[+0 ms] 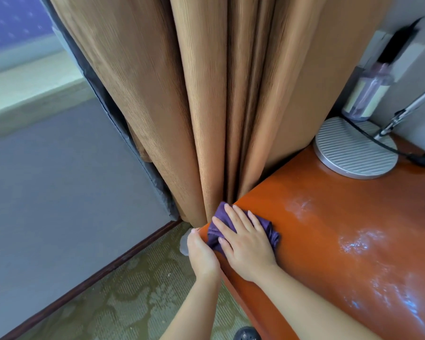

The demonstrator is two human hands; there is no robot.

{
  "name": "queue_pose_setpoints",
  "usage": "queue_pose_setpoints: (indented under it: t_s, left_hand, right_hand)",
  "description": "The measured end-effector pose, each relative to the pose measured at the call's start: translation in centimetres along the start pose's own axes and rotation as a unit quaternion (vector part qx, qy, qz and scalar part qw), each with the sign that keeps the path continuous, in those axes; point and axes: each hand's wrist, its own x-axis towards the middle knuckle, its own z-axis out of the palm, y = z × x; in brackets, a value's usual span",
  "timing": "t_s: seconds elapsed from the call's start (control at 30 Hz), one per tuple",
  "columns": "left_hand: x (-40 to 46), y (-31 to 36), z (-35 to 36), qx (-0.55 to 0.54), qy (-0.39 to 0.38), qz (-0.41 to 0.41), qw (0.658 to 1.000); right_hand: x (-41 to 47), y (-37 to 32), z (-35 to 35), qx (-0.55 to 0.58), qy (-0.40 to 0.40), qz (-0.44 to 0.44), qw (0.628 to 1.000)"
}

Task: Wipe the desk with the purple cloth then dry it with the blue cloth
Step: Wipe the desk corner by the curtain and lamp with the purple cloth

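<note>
We were mid-wipe: right hand [245, 241] pressed flat-fingered on the purple cloth [268, 229] at the desk's [329, 229] corner; drying remained.

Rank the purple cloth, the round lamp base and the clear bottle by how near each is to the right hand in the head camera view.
1. purple cloth: directly under the right hand, at the desk's near left corner.
2. round lamp base: far side of the desk, up and to the right.
3. clear bottle: beyond the lamp base, against the wall.
</note>
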Motion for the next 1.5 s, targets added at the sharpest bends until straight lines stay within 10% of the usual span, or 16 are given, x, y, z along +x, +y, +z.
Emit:
queue_pose_setpoints:
  t_s: [0.3,1.5]
  left_hand:
    - [0.1,-1.0,2.4,0.172,0.16,0.101,0.967]
    - [0.2,-1.7,3.6,0.39,0.203,0.198,0.876]
  right_hand:
    - [-1.2,2.3,-0.2,-0.013,0.042,0.104,0.994]
    - [0.0,6.4,-0.3,-0.034,0.075,0.286,0.955]
